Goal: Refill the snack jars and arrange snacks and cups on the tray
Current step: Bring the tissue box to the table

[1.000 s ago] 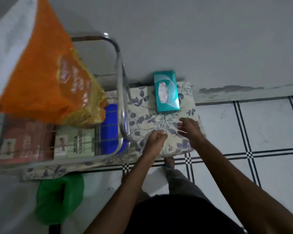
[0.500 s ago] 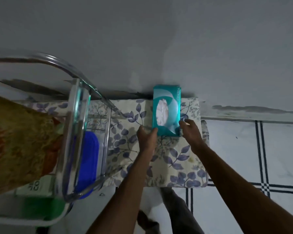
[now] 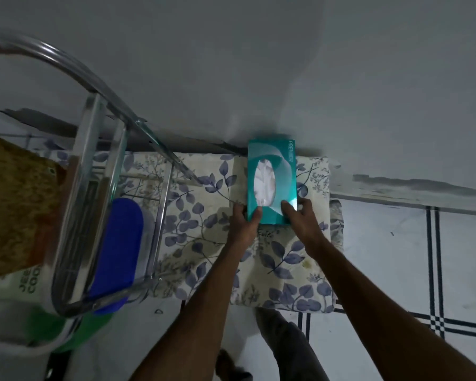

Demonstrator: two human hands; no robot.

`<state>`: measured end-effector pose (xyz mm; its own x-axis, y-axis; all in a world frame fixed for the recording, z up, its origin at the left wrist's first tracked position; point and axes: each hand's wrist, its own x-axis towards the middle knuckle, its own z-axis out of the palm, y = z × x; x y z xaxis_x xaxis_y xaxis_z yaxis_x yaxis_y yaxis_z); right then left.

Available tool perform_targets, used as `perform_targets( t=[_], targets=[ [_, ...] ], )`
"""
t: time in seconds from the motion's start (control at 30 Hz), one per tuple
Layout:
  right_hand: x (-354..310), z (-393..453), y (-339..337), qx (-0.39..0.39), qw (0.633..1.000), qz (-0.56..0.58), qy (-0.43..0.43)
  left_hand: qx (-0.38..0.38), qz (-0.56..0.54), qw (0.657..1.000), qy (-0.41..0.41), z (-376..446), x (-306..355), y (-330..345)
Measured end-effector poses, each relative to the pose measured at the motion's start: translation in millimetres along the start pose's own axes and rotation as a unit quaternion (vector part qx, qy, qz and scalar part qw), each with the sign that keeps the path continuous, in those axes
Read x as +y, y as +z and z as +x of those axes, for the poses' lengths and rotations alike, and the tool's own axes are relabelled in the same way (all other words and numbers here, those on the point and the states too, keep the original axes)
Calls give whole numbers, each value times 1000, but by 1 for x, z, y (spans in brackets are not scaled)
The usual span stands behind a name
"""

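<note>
- The teal tissue box (image 3: 271, 182) lies flat on the floral-covered table (image 3: 220, 243), pushed to the far edge against the grey wall (image 3: 259, 64).
- Its long axis runs near-to-far, straight away from the person, with the oval opening facing up.
- Both hands meet its near end. The left hand (image 3: 245, 224) pinches the near-left corner, thumb on top and fingers down the side.
- The right hand (image 3: 300, 218) grips the near-right corner the same way, thumb on the top face.
- Neither hand is clearly nearer; they sit level on either side of the box's end, so I judge a two-handed lift or slide toward the person most likely.
- No snack jars, cups or tray are identifiable here. A chrome wire rack (image 3: 99, 188) stands on the left end of the table, holding a blue-lidded container (image 3: 116, 251) and a brownish snack bag (image 3: 14, 204).
- Right of the table, white floor tiles (image 3: 396, 257) with dark lines run to the wall; the room is dim.
</note>
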<state>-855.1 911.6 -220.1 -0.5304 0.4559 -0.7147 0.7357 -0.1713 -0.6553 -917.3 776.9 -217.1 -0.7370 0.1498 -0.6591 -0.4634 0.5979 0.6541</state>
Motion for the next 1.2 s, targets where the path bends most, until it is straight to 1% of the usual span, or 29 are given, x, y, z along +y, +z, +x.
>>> perform_targets(
  t=[0.07, 0.17, 0.27, 0.43, 0.47, 0.57, 0.67, 0.8, 0.9, 0.97, 1.1, 1.2],
  targets=[
    [2, -17, -8, 3, 1000, 10, -9, 11, -26, 1000, 2, -15, -5, 2],
    [13, -46, -22, -16, 999, 16, -35, -8, -54, 998, -12, -38, -19, 2],
    [28, -86, -32, -26, 997, 30, -67, -15, -73, 997, 13, -72, -31, -3],
    [57, -158, -40, -20, 996, 30, -86, -31, -98, 994, 28, -144, -50, -21],
    [63, -183, -42, -23, 994, 29, -102, -33, -98, 994, 36, -170, -55, -29],
    [83, -231, -46, -40, 991, 33, -123, -43, -95, 993, 54, -220, -71, -40],
    [99, -274, -52, -59, 988, 16, -145, -32, -112, 991, 66, -273, -86, -49],
    [116, -340, -64, -92, 979, 3, -181, -5, -148, 985, 88, -352, -112, -58],
    [128, -384, -72, -117, 972, 13, -206, 20, -193, 975, 107, -406, -130, -61],
    [132, -402, -75, -131, 968, 7, -214, 36, -200, 972, 117, -432, -137, -62],
    [142, -440, -75, -186, 952, -22, -242, 108, -241, 957, 117, -488, -164, -60],
    [152, -460, -72, -238, 933, -70, -262, 173, -289, 937, 93, -532, -190, -50]
  ],
)
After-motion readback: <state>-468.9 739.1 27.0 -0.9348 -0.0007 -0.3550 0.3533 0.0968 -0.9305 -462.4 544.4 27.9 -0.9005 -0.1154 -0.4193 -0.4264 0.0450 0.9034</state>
